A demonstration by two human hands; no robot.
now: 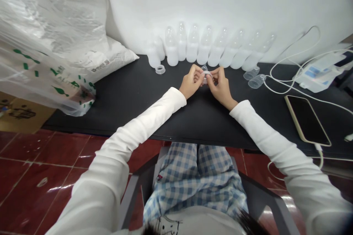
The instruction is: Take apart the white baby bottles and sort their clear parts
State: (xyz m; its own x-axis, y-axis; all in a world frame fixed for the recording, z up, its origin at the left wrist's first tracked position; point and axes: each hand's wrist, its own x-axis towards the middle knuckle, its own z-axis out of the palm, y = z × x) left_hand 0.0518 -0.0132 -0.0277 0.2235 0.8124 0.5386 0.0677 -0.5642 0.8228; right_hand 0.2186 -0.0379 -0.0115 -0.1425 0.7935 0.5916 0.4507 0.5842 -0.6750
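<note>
Over the black table, my left hand [191,81] and my right hand [220,86] meet with fingers pinched. Between them they grip a clear bottle nipple in a collar ring [204,75]; the fingers cover part of it. Behind my hands stands a row of white baby bottles [202,55] with clear domed caps. At the row's left end, white bottles [153,55] stand without clear domes. A loose collar ring [160,69] lies in front of those. To the right of my right hand, two clear caps [257,81] lie on the table.
A large white plastic bag [68,18] and a printed clear bag [63,88] bulge over the table's left side. At the right are a phone [307,119] on a charging cable, a white power strip [317,75] and looping white cords [284,86]. A wall [220,0] rises behind.
</note>
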